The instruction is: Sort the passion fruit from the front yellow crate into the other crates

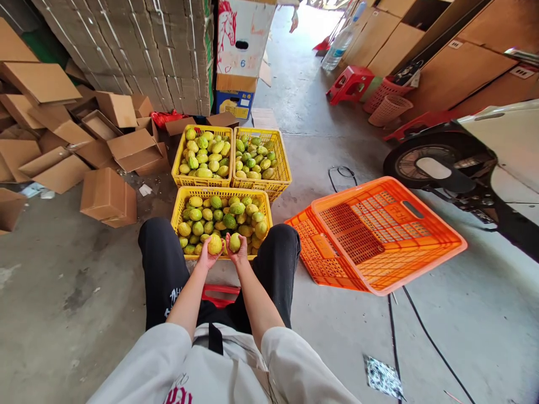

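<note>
My left hand (206, 258) is closed around a round yellow fruit (214, 244). Beside it, my right hand (240, 256) grips a yellow-green fruit (234, 242); I cannot tell the exact kind. Both hands are over the near edge of a yellow plastic crate (180, 201) between my knees. Many similar fruits (206, 214) fill this crate, some yellow, some green. Right behind it stand two more yellow crates, the left one (231, 147) and the right one (287, 163), also full of fruit.
An orange crate (421, 241) lies tilted on the floor to my right, near a motorbike wheel (421, 157). Loose cardboard boxes (108, 193) are piled at the left. Black cables (433, 342) cross the floor. A red stool (349, 84) stands farther back.
</note>
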`<control>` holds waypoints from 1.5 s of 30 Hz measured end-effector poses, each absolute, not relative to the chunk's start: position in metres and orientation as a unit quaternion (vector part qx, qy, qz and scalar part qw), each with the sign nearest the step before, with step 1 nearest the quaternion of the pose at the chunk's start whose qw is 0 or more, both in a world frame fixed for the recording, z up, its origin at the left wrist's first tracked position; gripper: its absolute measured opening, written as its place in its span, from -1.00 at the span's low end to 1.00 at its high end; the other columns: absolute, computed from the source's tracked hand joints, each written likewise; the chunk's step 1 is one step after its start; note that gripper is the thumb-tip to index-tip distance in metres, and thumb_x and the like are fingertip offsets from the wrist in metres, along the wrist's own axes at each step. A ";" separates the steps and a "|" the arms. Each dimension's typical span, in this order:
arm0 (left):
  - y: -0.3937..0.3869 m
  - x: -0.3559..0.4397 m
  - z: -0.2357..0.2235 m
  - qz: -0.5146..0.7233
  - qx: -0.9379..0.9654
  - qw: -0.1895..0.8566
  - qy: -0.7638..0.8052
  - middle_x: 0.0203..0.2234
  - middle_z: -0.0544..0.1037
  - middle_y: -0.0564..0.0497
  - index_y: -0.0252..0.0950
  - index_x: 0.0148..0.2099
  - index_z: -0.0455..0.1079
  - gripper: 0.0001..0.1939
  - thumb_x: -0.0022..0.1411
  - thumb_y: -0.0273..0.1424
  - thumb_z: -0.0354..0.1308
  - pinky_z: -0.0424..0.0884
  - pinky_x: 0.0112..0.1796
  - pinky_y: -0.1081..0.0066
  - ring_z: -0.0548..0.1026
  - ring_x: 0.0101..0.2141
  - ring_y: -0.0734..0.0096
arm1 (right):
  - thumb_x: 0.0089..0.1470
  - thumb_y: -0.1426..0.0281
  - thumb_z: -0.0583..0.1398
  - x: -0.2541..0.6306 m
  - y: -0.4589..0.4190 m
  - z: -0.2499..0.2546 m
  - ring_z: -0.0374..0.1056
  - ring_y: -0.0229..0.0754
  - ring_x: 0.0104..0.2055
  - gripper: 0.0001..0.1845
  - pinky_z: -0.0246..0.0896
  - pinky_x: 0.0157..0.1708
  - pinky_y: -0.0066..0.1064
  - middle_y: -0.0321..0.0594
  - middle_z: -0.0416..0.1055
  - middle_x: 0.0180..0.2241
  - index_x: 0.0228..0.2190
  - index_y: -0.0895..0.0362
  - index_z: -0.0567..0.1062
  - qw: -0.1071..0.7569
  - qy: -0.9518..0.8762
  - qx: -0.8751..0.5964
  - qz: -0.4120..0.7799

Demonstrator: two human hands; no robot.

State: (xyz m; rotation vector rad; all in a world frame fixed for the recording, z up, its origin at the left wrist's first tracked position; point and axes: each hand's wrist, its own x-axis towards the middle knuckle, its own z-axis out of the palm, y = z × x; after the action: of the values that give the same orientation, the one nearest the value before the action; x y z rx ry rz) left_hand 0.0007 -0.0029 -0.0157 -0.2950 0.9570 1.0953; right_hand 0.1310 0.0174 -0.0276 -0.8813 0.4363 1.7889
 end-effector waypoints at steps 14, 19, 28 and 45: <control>-0.003 0.001 -0.019 0.503 -0.143 0.724 0.450 -0.29 0.63 -0.20 -0.39 0.12 0.39 -0.51 0.38 -0.21 -0.15 0.61 -0.31 0.21 0.64 -0.28 0.14 | 0.06 0.24 -0.02 0.125 0.016 -0.031 0.49 -0.09 -0.44 -0.62 0.47 -0.52 -0.31 -0.11 0.51 -0.44 -0.23 0.14 0.47 0.525 0.158 -0.379 0.746; -0.004 0.002 -0.015 0.531 -0.146 0.714 0.432 -0.32 0.62 -0.12 -0.31 0.11 0.37 -0.62 0.40 -0.26 -0.09 0.60 -0.31 0.30 0.63 -0.32 0.25 | 0.06 0.28 0.05 0.126 0.015 -0.030 0.52 -0.10 -0.39 -0.73 0.53 -0.39 -0.29 -0.14 0.51 -0.46 -0.27 0.13 0.46 0.538 0.163 -0.376 0.737; -0.003 0.000 -0.014 0.509 -0.153 0.733 0.424 -0.40 0.60 -0.12 -0.38 0.10 0.37 -0.56 0.40 -0.14 -0.02 0.60 -0.41 0.38 0.60 -0.45 0.31 | -0.03 0.37 0.18 0.125 0.017 -0.032 0.47 -0.20 -0.49 -0.89 0.46 -0.55 -0.42 -0.22 0.50 -0.46 -0.37 0.10 0.40 0.506 0.170 -0.393 0.749; -0.008 0.001 -0.021 0.537 -0.139 0.726 0.407 -0.34 0.63 -0.17 -0.39 0.12 0.38 -0.51 0.42 -0.19 -0.17 0.57 -0.37 0.33 0.63 -0.37 0.23 | 0.18 0.24 -0.11 0.124 0.014 -0.031 0.52 -0.07 -0.41 -0.60 0.51 -0.45 -0.23 -0.09 0.54 -0.42 -0.27 0.14 0.44 0.514 0.152 -0.379 0.754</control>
State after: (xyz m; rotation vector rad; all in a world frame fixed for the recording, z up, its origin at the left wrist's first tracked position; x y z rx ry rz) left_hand 0.0012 -0.0077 -0.0213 -0.3070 0.8968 1.1831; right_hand 0.1240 0.0136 -0.0310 -0.9117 0.3662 1.8130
